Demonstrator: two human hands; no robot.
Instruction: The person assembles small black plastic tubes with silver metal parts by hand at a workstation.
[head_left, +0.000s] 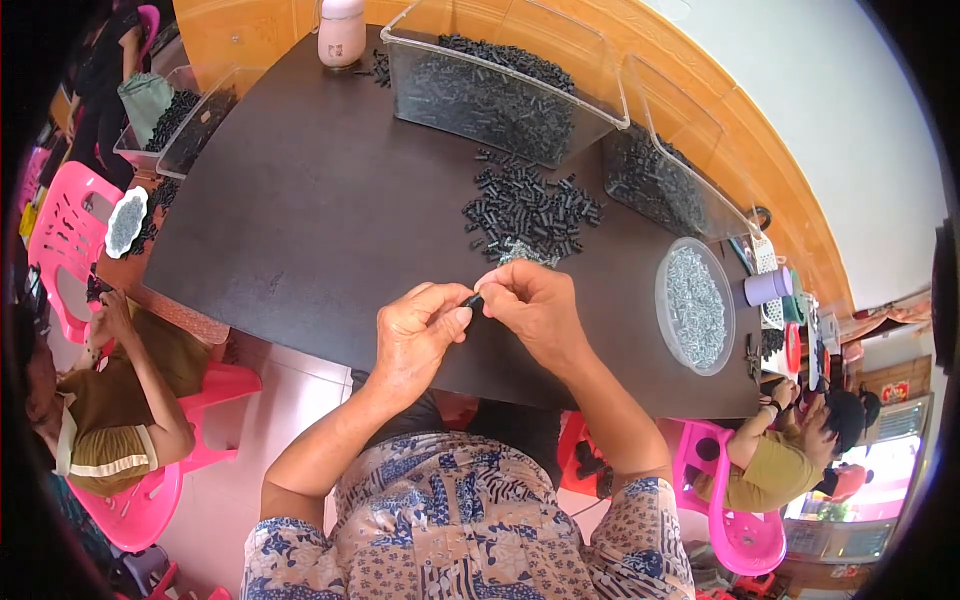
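Observation:
Above the near edge of the dark table, both my hands meet. A small black cylindrical plastic piece [473, 300] is pinched between the thumb and fingers of my left hand [412, 328]. The fingertips of my right hand [537, 312] are closed together at the upper end of that piece; whatever they hold there is too small to make out. Just beyond my right hand lies a little heap of silvery metal bits [524, 253]. Behind it spreads a loose pile of similar black pieces [530, 205].
A transparent bin [500, 68] of black pieces stands at the back, with another bin [690, 165] on its right. To my right sits a round tub [662, 300] of small metal parts. A pink bottle [342, 35] stands far left. People sit on both sides.

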